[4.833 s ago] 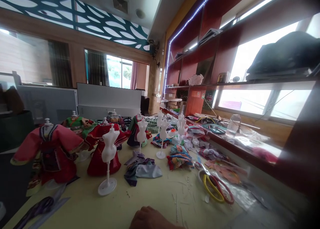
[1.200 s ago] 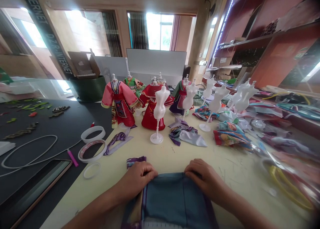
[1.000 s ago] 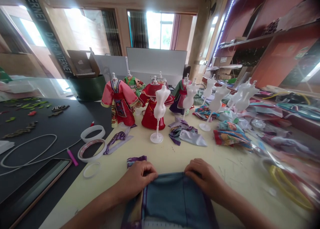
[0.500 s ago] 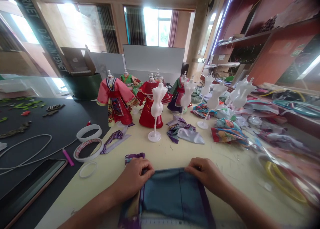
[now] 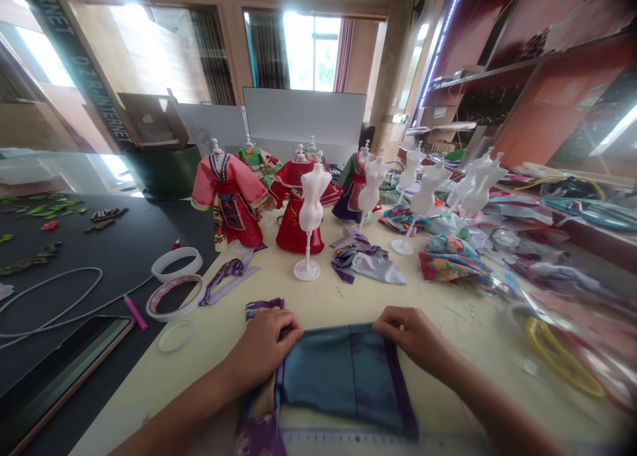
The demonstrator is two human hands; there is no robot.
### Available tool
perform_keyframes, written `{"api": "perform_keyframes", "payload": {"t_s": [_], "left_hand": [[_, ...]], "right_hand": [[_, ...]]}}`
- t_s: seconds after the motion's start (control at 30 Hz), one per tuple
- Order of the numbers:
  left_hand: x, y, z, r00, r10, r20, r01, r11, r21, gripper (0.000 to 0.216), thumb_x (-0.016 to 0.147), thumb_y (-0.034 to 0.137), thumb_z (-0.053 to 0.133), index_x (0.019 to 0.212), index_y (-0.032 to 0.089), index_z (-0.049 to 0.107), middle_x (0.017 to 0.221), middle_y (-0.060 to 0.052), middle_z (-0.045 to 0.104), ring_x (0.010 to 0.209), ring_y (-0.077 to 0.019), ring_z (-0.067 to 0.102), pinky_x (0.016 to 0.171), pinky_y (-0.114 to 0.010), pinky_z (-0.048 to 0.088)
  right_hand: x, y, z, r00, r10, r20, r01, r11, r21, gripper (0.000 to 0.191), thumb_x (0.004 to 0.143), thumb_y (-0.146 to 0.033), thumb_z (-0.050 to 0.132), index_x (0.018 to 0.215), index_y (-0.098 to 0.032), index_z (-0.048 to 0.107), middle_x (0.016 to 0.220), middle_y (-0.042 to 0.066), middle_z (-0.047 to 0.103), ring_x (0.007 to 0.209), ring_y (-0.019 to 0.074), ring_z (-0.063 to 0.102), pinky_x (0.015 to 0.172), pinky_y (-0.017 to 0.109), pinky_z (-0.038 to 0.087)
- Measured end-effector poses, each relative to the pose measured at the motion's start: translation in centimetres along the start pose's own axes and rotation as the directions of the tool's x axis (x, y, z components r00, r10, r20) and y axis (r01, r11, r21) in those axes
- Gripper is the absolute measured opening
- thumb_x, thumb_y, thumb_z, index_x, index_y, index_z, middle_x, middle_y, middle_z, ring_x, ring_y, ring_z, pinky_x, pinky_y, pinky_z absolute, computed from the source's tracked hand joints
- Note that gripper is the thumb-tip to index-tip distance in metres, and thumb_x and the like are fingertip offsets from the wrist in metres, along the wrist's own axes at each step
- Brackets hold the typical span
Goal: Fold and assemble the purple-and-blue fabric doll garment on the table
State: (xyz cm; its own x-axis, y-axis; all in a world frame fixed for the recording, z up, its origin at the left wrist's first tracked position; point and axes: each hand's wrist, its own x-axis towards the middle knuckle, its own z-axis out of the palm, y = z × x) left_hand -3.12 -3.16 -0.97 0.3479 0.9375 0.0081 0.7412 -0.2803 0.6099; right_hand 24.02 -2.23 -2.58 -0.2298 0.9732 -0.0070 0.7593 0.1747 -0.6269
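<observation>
A blue-grey cloth with purple edging (image 5: 343,376) lies flat on the pale yellow table (image 5: 209,363) right in front of me. My left hand (image 5: 263,346) is closed, pinching the cloth's top left corner. My right hand (image 5: 413,336) is closed too, pinching the top right corner. The top edge is pulled taut between them. A purple patterned strip (image 5: 261,306) shows just beyond my left hand, and a ruler (image 5: 358,437) lies along the cloth's near edge.
A bare white doll mannequin (image 5: 311,210) stands behind the cloth, with dressed mannequins (image 5: 226,197) and folded fabric scraps (image 5: 368,263) around it. Tape rolls (image 5: 172,293) lie left by a black mat (image 5: 74,270). Yellow-handled scissors (image 5: 557,356) lie right.
4.8 s ago the view faced the right-hand shelves, with one hand at the bottom edge. In the last second both hands have pulled the cloth's top corners apart and flattened it.
</observation>
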Motion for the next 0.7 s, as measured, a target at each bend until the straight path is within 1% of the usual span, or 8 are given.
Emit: {"api": "perform_keyframes", "payload": {"t_s": [0.1,0.2,0.27,0.33,0.43,0.57,0.63,0.7], "left_hand": [[0.1,-0.3,0.4,0.999,0.023,-0.031,-0.022,0.998,0.053,0.023,0.084,0.028,0.046,0.069,0.019,0.061,0.076,-0.002,0.066,0.077,-0.0186,0.056,0.078,-0.033,0.036],[0.2,-0.6,0.7,0.996,0.056,-0.068,-0.051,0.996,0.074,0.025,0.085,0.029,0.045,0.07,0.019,0.063,0.076,-0.002,0.066,0.077,-0.0192,0.057,0.079,-0.034,0.038],[0.4,-0.8,0.5,0.99,0.057,-0.132,-0.055,0.998,0.017,0.025,0.086,0.032,0.045,0.077,0.02,0.064,0.081,-0.002,0.067,0.079,-0.0185,0.059,0.077,-0.032,0.042],[0.6,-1.3,-0.1,0.973,0.034,-0.227,-0.045,0.998,-0.047,0.027,0.087,0.036,0.043,0.092,0.019,0.064,0.09,-0.003,0.067,0.082,-0.0178,0.06,0.074,-0.029,0.045],[0.7,-2.3,-1.6,0.948,0.003,-0.317,-0.017,0.999,-0.041,0.034,0.09,0.036,0.036,0.105,0.016,0.059,0.103,-0.007,0.065,0.091,-0.0188,0.061,0.075,-0.028,0.048],[-0.8,-3.5,-3.8,0.968,0.082,-0.237,-0.072,0.996,0.048,0.028,0.088,0.024,0.037,0.1,0.019,0.063,0.103,-0.005,0.067,0.096,-0.0178,0.061,0.086,-0.03,0.046],[-2.0,-4.0,-4.4,0.976,0.14,-0.167,-0.123,0.987,0.107,0.031,0.085,0.015,0.039,0.101,0.022,0.064,0.109,-0.003,0.065,0.104,-0.0181,0.057,0.093,-0.032,0.042],[-3.1,-4.6,-4.7,0.974,0.208,-0.088,-0.183,0.956,0.23,0.04,0.08,0.007,0.038,0.108,0.023,0.062,0.117,-0.003,0.061,0.112,-0.0195,0.052,0.098,-0.036,0.038]], "right_hand": [[0.2,0.2,0.1,0.998,-0.052,-0.028,0.051,0.997,-0.064,0.033,0.083,-0.037,0.047,0.057,-0.018,0.054,0.056,-0.002,0.056,0.054,0.0122,0.047,0.051,0.023,0.029],[0.4,0.2,0.2,0.988,-0.069,-0.137,0.043,0.982,-0.184,0.04,0.086,-0.041,0.042,0.055,-0.019,0.052,0.054,0.0,0.056,0.051,0.0128,0.046,0.049,0.025,0.028],[0.4,0.1,0.1,0.962,-0.097,-0.256,0.043,0.977,-0.208,0.035,0.087,-0.041,0.042,0.066,-0.02,0.058,0.064,0.001,0.061,0.055,0.0142,0.051,0.053,0.025,0.033],[0.4,0.2,0.0,0.922,-0.136,-0.363,0.063,0.977,-0.206,0.027,0.087,-0.04,0.043,0.082,-0.02,0.061,0.075,0.003,0.064,0.062,0.0157,0.055,0.057,0.026,0.038],[0.5,0.7,0.1,0.884,-0.202,-0.422,0.121,0.97,-0.211,0.025,0.086,-0.038,0.045,0.091,-0.019,0.06,0.078,0.005,0.063,0.067,0.0173,0.057,0.059,0.027,0.041],[0.7,1.1,-0.2,0.869,-0.315,-0.381,0.232,0.941,-0.248,0.023,0.087,-0.034,0.044,0.084,-0.019,0.061,0.076,0.005,0.062,0.07,0.0185,0.058,0.062,0.028,0.043],[0.3,0.1,-0.9,0.865,-0.364,-0.345,0.279,0.921,-0.273,0.021,0.087,-0.032,0.045,0.081,-0.019,0.061,0.073,0.005,0.062,0.07,0.0185,0.057,0.064,0.03,0.044],[-1.0,-2.1,-1.6,0.866,-0.411,-0.285,0.332,0.899,-0.287,0.019,0.087,-0.029,0.045,0.08,-0.019,0.06,0.076,0.005,0.062,0.072,0.0185,0.057,0.068,0.031,0.044]]}}
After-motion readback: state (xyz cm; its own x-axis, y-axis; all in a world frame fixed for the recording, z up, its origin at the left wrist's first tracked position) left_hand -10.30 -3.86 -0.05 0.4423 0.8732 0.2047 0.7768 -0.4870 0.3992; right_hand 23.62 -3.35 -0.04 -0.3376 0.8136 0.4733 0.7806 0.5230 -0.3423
